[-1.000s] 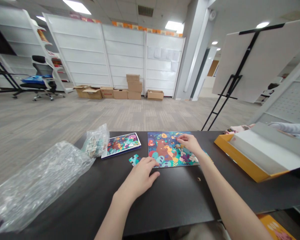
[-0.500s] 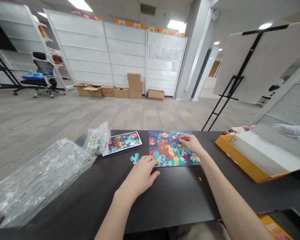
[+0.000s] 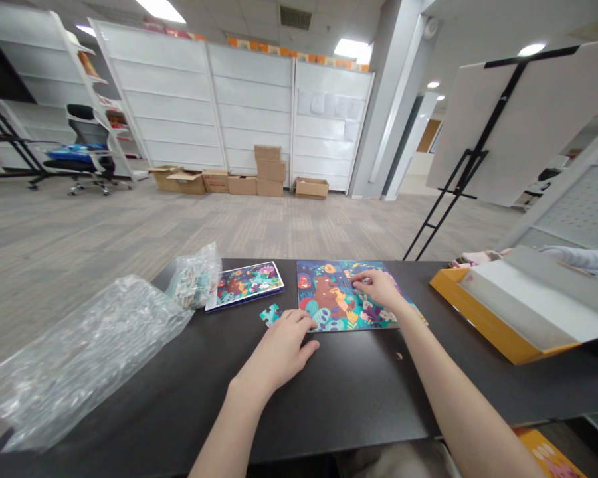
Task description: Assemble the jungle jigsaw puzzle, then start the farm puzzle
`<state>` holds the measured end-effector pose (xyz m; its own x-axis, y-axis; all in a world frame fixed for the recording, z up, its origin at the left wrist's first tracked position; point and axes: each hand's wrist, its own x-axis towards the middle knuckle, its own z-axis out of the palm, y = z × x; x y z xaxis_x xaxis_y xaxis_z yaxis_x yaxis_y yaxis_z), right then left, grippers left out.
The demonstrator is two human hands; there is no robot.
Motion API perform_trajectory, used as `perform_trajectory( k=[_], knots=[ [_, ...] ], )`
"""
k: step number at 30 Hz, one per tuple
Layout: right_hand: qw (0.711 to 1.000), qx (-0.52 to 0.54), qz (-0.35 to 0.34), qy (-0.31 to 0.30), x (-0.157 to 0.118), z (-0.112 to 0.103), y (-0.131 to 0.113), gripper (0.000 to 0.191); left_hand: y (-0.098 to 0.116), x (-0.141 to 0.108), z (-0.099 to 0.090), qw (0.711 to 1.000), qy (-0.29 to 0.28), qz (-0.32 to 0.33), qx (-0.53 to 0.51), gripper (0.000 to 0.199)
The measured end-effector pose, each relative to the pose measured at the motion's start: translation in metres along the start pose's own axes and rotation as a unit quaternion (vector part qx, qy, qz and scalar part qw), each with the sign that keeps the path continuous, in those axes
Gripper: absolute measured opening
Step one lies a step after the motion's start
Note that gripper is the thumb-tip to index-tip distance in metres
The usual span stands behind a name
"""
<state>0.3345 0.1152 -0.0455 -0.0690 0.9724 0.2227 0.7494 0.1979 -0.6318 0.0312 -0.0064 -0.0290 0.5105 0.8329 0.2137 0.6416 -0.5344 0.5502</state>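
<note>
Left hand (image 3: 279, 348), fingers spread, touches jigsaw puzzle (image 3: 323, 292) edge; right hand (image 3: 380, 289) curls on top.

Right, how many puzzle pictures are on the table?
2: a small puzzle picture beside the clear bag of pieces, and a large puzzle picture under the right hand. More could be hidden in the orange box.

Bagged puzzle pieces (image 3: 193, 287) (too small).
</note>
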Motion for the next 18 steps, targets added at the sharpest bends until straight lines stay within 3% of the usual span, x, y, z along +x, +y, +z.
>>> perform_trajectory(
  k=[10, 18],
  knots=[
    [0.988, -0.108, -0.094, -0.049, -0.0021, 0.0000, -0.0016, 0.027, -0.0025, -0.0009, 0.0007, 1.000, 0.007, 0.005, -0.005, 0.021],
    [0.988, -0.117, -0.087, -0.047, -0.0042, -0.0030, 0.0016, 0.028, -0.0048, -0.0019, 0.0010, 1.000, 0.004, 0.003, -0.001, 0.022]
  ],
)
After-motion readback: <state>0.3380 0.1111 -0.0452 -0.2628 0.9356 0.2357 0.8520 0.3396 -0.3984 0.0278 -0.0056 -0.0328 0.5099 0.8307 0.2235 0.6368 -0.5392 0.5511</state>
